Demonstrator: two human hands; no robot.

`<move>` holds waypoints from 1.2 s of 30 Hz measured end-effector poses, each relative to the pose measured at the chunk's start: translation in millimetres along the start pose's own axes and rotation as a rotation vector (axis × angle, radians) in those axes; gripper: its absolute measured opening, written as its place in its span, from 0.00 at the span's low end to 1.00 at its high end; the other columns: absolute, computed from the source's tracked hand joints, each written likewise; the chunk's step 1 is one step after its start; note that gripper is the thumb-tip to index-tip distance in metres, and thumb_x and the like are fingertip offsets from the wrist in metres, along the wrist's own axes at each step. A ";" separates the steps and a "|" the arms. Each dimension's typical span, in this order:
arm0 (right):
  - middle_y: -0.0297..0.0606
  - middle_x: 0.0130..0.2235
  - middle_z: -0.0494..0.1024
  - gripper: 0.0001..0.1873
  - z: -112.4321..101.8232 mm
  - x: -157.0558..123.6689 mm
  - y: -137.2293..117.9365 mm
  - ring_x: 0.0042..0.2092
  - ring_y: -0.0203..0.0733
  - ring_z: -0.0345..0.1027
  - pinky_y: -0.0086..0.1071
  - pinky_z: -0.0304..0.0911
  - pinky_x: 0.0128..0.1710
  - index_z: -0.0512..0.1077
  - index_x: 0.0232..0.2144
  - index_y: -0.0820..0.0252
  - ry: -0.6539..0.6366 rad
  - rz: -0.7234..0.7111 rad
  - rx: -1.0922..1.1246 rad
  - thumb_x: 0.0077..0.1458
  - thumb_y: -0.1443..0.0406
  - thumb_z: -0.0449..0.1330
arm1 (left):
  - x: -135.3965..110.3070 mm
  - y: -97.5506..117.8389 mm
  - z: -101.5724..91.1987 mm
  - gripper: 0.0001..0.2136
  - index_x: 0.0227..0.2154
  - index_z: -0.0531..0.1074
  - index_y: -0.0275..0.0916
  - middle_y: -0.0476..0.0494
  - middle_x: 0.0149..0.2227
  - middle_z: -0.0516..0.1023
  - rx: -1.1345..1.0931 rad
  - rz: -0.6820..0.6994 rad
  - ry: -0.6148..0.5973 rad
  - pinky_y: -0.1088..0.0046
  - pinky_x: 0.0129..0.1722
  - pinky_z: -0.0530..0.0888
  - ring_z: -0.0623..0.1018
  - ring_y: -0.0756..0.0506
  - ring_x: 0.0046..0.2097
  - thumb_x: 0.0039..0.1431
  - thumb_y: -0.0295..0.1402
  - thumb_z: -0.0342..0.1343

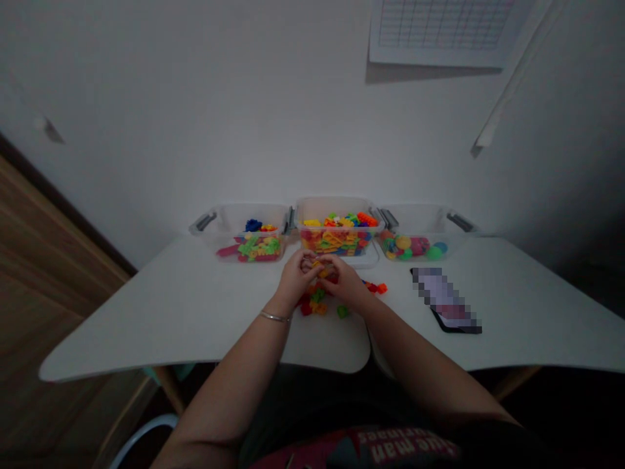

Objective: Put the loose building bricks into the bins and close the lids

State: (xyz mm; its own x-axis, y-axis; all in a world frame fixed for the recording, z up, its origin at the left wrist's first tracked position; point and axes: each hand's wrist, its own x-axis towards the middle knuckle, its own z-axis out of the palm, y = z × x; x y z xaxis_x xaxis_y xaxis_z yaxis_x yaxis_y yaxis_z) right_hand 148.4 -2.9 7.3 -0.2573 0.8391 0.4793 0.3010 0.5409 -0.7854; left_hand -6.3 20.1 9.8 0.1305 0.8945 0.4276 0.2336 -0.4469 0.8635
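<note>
My left hand [294, 279] and my right hand [344, 281] meet above the white table [195, 319], with their fingertips together on a small yellow-orange plastic building piece [318, 268]. The fingers hide most of that piece. Just below my hands lies a loose pile of red, orange and green plastic pieces [312, 303]. A green piece [342, 312] sits apart from the pile, and a few red and orange pieces [375, 288] lie by my right hand. A thin metal bangle [274, 317] circles my left wrist.
Several clear plastic bins stand along the back edge: left bin [254, 215], middle bin [336, 207] and right bin [415, 218]. All hold coloured plastic pieces. A phone [445, 299], its screen pixelated, lies on the right of the table. A wall stands behind.
</note>
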 end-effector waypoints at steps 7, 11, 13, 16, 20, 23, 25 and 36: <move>0.37 0.41 0.77 0.12 -2.3 0.3 3.8 0.39 0.39 0.73 0.35 0.69 0.41 0.70 0.41 0.56 0.052 0.019 -0.033 0.53 0.65 0.58 | 0.7 -3.8 -0.9 0.10 0.36 0.67 0.38 0.50 0.32 0.72 -0.015 0.013 0.017 0.76 0.30 0.70 0.72 0.51 0.30 0.52 0.33 0.59; 0.39 0.41 0.78 0.09 -19.6 9.8 -4.8 0.40 0.41 0.73 0.37 0.68 0.44 0.72 0.38 0.57 0.232 -0.085 -0.156 0.54 0.64 0.57 | 0.8 -8.2 -1.1 0.08 0.40 0.68 0.37 0.46 0.35 0.73 0.154 0.078 0.030 0.73 0.35 0.72 0.73 0.49 0.35 0.58 0.33 0.54; 0.40 0.42 0.78 0.10 -33.0 17.4 -10.9 0.42 0.42 0.72 0.38 0.67 0.45 0.72 0.39 0.57 0.338 -0.125 -0.239 0.55 0.64 0.56 | 0.7 -11.9 -1.1 0.09 0.41 0.69 0.37 0.44 0.38 0.74 0.262 0.101 0.010 0.71 0.37 0.73 0.74 0.48 0.37 0.58 0.31 0.54; 0.42 0.44 0.78 0.12 -53.5 29.4 -15.8 0.45 0.46 0.70 0.42 0.65 0.49 0.73 0.42 0.57 0.458 -0.116 -0.413 0.57 0.63 0.54 | -0.3 -15.2 -1.8 0.08 0.40 0.71 0.37 0.42 0.40 0.75 0.423 0.133 -0.068 0.69 0.41 0.74 0.75 0.46 0.40 0.57 0.29 0.54; 0.44 0.45 0.78 0.14 -71.5 42.1 -10.5 0.47 0.51 0.69 0.46 0.62 0.51 0.75 0.43 0.59 0.512 -0.011 -0.632 0.57 0.65 0.54 | -2.4 -14.3 -4.2 0.07 0.37 0.74 0.37 0.41 0.40 0.77 0.574 0.148 -0.133 0.68 0.43 0.74 0.76 0.44 0.43 0.56 0.29 0.55; 0.45 0.45 0.79 0.15 -74.9 46.6 -3.4 0.48 0.53 0.69 0.47 0.61 0.51 0.74 0.45 0.59 0.489 0.065 -0.708 0.57 0.66 0.53 | -3.2 -13.7 -5.2 0.08 0.38 0.75 0.37 0.40 0.41 0.77 0.631 0.126 -0.144 0.68 0.44 0.74 0.76 0.44 0.43 0.56 0.29 0.55; 0.45 0.46 0.78 0.17 -73.4 47.0 -0.2 0.49 0.53 0.69 0.47 0.59 0.52 0.74 0.47 0.60 0.465 0.074 -0.745 0.58 0.64 0.53 | -3.0 -14.1 -5.3 0.09 0.39 0.75 0.37 0.40 0.41 0.77 0.668 0.106 -0.156 0.67 0.45 0.74 0.76 0.44 0.43 0.56 0.30 0.55; 0.50 0.51 0.75 0.21 -64.7 41.2 10.9 0.56 0.53 0.63 0.51 0.43 0.63 0.72 0.49 0.66 0.303 -0.019 -0.943 0.58 0.60 0.53 | -3.0 -11.3 -4.9 0.12 0.43 0.77 0.37 0.38 0.44 0.78 0.802 0.004 -0.212 0.63 0.52 0.70 0.75 0.41 0.47 0.57 0.33 0.54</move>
State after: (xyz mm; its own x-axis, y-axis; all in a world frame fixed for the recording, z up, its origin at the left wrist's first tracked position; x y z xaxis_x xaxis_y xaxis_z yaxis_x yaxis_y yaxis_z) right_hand 200.4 41.3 43.8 -0.0639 0.7378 0.6719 0.9409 0.2690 -0.2058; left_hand -14.0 22.5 0.0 0.2927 0.9074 0.3016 0.8385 -0.3952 0.3752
